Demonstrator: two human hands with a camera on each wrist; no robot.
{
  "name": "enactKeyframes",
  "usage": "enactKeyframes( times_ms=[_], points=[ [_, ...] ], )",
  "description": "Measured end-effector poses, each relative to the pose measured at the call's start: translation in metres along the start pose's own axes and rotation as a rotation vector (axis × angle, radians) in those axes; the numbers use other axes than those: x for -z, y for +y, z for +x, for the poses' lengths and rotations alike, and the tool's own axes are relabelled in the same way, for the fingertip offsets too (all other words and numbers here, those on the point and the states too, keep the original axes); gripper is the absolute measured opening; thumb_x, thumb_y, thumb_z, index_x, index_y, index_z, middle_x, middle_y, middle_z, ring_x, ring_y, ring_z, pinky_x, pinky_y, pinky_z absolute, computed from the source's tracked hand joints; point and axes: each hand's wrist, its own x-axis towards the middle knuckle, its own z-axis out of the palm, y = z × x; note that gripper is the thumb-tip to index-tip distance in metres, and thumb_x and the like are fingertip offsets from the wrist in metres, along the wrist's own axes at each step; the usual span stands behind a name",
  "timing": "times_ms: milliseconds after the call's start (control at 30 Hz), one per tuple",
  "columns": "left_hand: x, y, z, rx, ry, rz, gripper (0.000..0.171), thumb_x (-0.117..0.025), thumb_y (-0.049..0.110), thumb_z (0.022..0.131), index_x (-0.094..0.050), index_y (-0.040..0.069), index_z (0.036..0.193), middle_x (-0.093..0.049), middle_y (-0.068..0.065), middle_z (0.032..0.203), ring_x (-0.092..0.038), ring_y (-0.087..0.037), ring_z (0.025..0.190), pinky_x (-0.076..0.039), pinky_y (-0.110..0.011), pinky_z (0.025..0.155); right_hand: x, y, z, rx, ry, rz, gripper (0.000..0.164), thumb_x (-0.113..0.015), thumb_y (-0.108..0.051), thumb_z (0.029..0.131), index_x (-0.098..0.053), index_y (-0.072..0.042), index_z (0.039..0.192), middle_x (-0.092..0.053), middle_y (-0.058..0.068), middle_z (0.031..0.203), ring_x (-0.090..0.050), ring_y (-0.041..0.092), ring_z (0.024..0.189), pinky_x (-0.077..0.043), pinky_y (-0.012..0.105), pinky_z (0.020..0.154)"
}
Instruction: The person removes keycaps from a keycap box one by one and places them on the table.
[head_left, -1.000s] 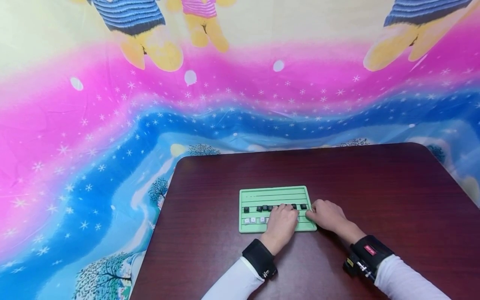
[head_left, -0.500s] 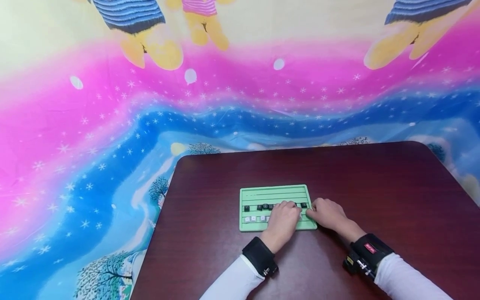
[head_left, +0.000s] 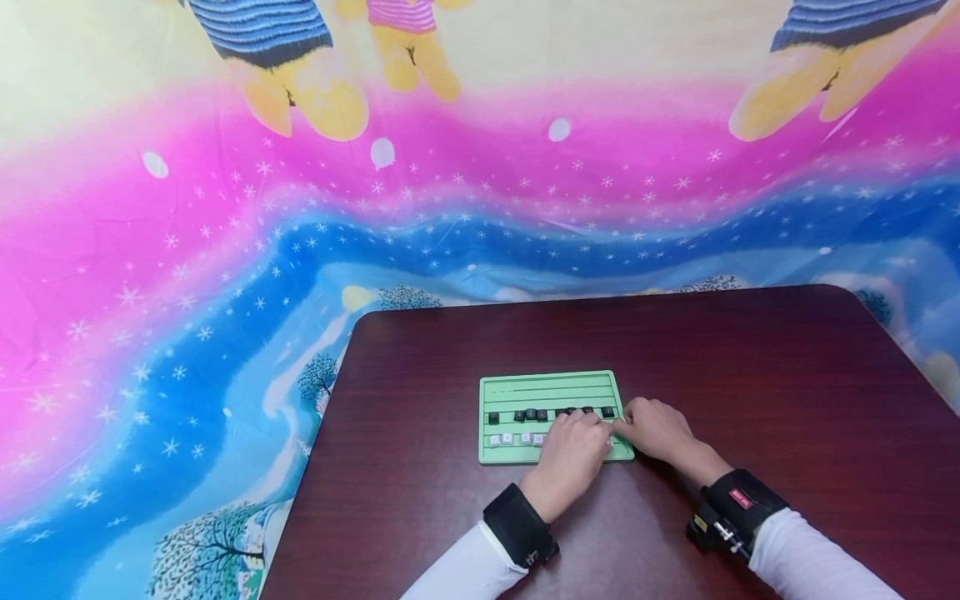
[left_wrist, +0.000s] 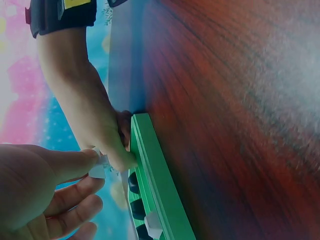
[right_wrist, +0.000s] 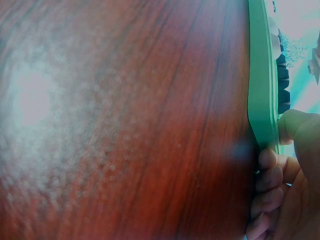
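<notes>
A shallow green tray (head_left: 551, 386) with ridged rows lies on the table. Along one row sit several black keycaps (head_left: 531, 414), and nearer the person is a row of white keycaps (head_left: 507, 439). My left hand (head_left: 572, 454) is over the tray's right half, hiding part of both rows. Between its thumb and a finger it pinches a white keycap (left_wrist: 97, 171), held above the tray in the left wrist view. My right hand (head_left: 660, 431) grips the tray's right edge, thumb on the rim and fingers curled against the outer side in the right wrist view.
The dark red-brown table (head_left: 420, 375) has rounded far corners. Behind it hangs a printed cloth (head_left: 480, 183) in pink and blue. A black strap with a camera (head_left: 517, 525) is on the left wrist, and another strap (head_left: 742, 504) on the right.
My left hand has shifted slightly to the right over the tray, uncovering more of the black keycaps. The right hand and the tray have stayed in place.
</notes>
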Motion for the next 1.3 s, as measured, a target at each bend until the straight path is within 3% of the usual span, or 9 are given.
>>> enactKeyframes(
  times_ms=[267,433,567,967,1300],
  points=[
    [-0.001,0.007,-0.007,-0.041,0.022,0.022,0.006,-0.072,0.032,0.091,-0.074,0.027,0.093,-0.070,0.013,0.088,-0.064,-0.006,0.082,-0.046,-0.021,0.069,0.001,-0.001,0.000,0.006,0.003,0.003,0.043,-0.062,-0.024,0.087,-0.035,-0.021,0.054,-0.026,-0.009,0.051,-0.024,0.009,0.047,-0.017,0.025,0.047],
    [-0.003,0.013,-0.010,-0.060,0.030,0.038,0.007,-0.073,0.034,0.090,-0.072,0.028,0.088,-0.068,0.014,0.086,-0.062,-0.005,0.078,-0.039,-0.021,0.062,0.002,-0.001,0.000,0.002,-0.008,0.009,0.042,-0.061,-0.024,0.084,-0.034,-0.022,0.053,-0.026,-0.010,0.050,-0.023,0.009,0.047,-0.016,0.025,0.047],
    [-0.006,0.018,-0.012,-0.068,0.033,0.060,0.006,-0.076,0.035,0.087,-0.072,0.030,0.088,-0.069,0.015,0.086,-0.063,-0.004,0.078,-0.040,-0.020,0.061,0.001,0.000,0.001,0.006,-0.003,0.013,0.040,-0.061,-0.025,0.083,-0.035,-0.022,0.052,-0.027,-0.010,0.050,-0.025,0.009,0.047,-0.017,0.025,0.047],
    [-0.010,0.028,-0.017,-0.096,-0.024,0.080,0.009,-0.077,0.038,0.086,-0.075,0.032,0.092,-0.068,0.015,0.084,-0.062,-0.003,0.075,-0.037,-0.020,0.059,-0.001,0.001,0.001,-0.002,0.006,0.007,0.040,-0.061,-0.027,0.084,-0.036,-0.020,0.054,-0.028,-0.008,0.051,-0.027,0.010,0.048,-0.017,0.025,0.047],
    [-0.013,0.033,-0.018,-0.091,-0.074,0.082,0.005,-0.075,0.038,0.087,-0.075,0.035,0.091,-0.068,0.015,0.084,-0.063,-0.003,0.077,-0.041,-0.021,0.061,0.000,0.000,0.000,-0.003,0.011,0.012,0.041,-0.062,-0.026,0.084,-0.035,-0.021,0.053,-0.028,-0.009,0.051,-0.026,0.010,0.048,-0.016,0.026,0.048]
  ],
)
